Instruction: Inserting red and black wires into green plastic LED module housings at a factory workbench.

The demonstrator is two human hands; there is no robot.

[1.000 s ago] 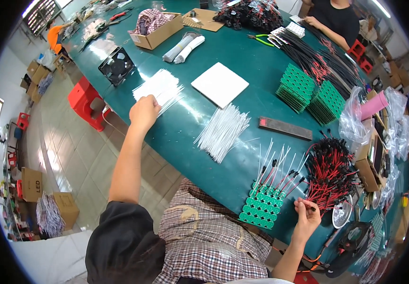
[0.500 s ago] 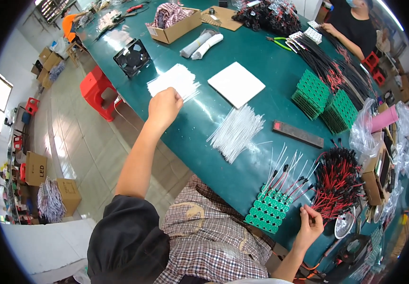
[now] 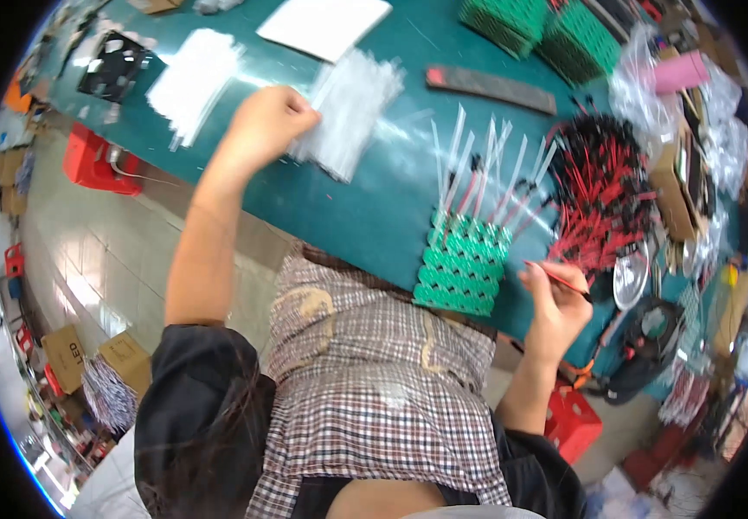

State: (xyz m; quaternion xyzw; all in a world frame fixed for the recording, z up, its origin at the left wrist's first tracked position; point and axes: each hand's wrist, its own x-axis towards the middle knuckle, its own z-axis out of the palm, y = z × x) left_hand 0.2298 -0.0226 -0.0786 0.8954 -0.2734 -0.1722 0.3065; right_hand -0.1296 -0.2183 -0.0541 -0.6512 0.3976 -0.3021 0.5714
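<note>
My left hand (image 3: pixel 266 125), fingertips pinched together, hovers at the near left edge of a pile of thin whitish tubes (image 3: pixel 352 108). Whatever is in that pinch is hidden or too thin to see. To its left lies a second pile of white sticks (image 3: pixel 196 82). In my right hand (image 3: pixel 557 311) a short red wire lead with a black end (image 3: pixel 568 284) is held between thumb and fingers. Beside that hand stands a green perforated block (image 3: pixel 462 270), with several clear tubes (image 3: pixel 495 164) and red-black leads rising out of its far side.
A heap of red-black wire leads (image 3: pixel 603 190) lies right of the block. Farther back are a dark bar (image 3: pixel 491 88), a white square slab (image 3: pixel 322 24) and stacked green blocks (image 3: pixel 577 43). A black fan (image 3: pixel 112 65) stands far left, a red stool (image 3: pixel 97 160) below the table edge.
My view has tilted down. My left hand has gone from the left white pile to the whitish tube pile. My right hand, seen beside the lead heap before, now shows a red lead.
</note>
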